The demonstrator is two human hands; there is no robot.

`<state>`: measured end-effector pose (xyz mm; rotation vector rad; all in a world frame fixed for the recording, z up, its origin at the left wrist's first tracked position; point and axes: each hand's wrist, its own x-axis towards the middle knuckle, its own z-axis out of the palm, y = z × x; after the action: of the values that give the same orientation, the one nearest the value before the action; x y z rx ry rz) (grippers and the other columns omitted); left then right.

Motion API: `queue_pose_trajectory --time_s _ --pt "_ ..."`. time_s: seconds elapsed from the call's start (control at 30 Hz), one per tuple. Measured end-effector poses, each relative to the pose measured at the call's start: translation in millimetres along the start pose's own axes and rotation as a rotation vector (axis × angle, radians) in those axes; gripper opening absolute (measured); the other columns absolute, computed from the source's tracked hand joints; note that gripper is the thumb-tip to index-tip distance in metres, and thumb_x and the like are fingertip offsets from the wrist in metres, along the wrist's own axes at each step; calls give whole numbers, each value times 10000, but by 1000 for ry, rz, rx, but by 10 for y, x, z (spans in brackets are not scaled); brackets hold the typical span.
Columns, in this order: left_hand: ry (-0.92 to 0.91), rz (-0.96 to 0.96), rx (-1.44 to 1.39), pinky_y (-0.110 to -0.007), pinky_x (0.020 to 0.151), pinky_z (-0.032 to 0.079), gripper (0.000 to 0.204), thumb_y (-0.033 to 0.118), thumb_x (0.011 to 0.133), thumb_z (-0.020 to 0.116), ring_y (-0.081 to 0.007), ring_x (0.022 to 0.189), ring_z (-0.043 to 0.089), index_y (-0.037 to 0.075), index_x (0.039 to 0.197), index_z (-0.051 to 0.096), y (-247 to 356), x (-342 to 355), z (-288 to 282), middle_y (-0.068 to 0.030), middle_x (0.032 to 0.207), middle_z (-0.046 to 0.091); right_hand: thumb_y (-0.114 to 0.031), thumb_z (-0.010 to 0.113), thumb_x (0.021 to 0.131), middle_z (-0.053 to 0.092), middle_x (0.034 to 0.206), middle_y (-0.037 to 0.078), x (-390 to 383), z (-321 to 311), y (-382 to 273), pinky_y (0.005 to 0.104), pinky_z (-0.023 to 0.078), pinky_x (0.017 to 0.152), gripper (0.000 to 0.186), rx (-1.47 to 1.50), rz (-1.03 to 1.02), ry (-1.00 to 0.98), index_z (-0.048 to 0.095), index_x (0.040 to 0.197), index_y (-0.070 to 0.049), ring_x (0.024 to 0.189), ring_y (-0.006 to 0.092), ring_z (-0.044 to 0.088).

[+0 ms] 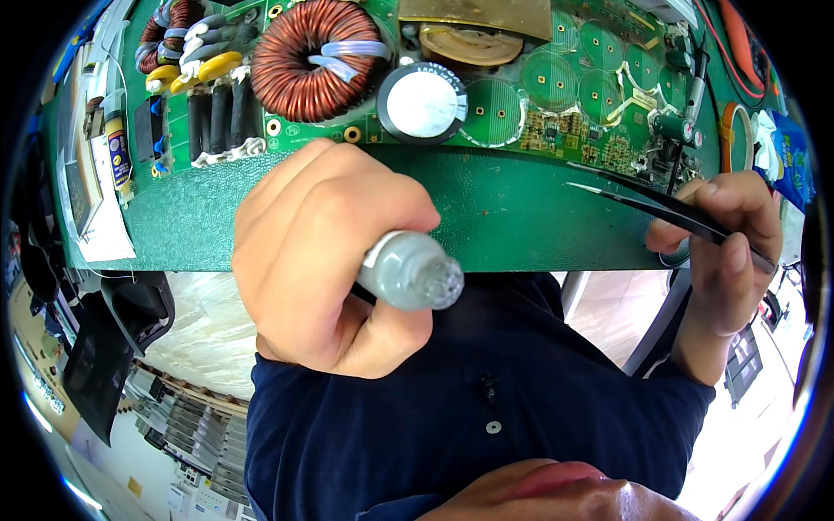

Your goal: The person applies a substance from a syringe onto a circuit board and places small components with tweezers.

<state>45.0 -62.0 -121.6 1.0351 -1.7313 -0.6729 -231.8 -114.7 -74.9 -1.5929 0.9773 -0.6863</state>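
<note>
Left hand (pixel 326 260) fisted around a clear-tipped tool handle (pixel 408 271), near the green surface (pixel 512 217) edge. Right hand (pixel 725 247) pinches black tweezers (pixel 660 204), tips pointing left beside the green circuit board (pixel 521 104) with its copper coil (pixel 314 59).

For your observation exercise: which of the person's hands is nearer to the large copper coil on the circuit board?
Left. The left hand, gripping a clear handle, sits just below the copper coil. The right hand, holding black tweezers, is far off to the coil's right.
</note>
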Motion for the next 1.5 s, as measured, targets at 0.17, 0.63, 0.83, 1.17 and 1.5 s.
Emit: queue_pose_trajectory --time_s 0.17,0.63,0.83,1.17,1.5 --pt "35 8 -33 -261 516 310 240 170 726 612 -149 557 423 -28 817 510 -1 -25 18 -107 649 485 -312 528 869 548 695 136 -44 66 62 232 416 527 386 -48 -29 65 497 1026 40 608 171 537" --pt "45 42 -41 -260 514 306 239 147 727 608 -144 553 417 -34 844 503 -11 -15 37 -114 645 484 -219 628 815 550 700 134 2 -3 86 233 413 535 276 -96 -173 134 516 949 -6 585 164 528" --pt "22 44 -55 -259 517 310 228 118 725 596 -140 553 416 -35 862 498 -19 -13 12 -117 652 486 -255 645 812 562 672 119 56 -100 173 229 399 514 284 -150 -310 52 507 936 -41 582 157 524" --pt "0 52 -59 -253 516 315 223 93 713 582 -140 554 421 -36 872 494 -28 4 4 -117 656 491 -232 658 797 541 666 117 109 -157 222 233 382 510 285 -188 -342 -7 552 976 -37 559 156 509" --pt "-88 -11 -4 -264 543 336 219 88 728 565 -145 574 428 -13 902 478 22 20 -27 -108 681 488 -212 654 801 547 670 109 102 -141 242 228 392 513 264 -180 -310 18 547 951 -24 566 155 516"
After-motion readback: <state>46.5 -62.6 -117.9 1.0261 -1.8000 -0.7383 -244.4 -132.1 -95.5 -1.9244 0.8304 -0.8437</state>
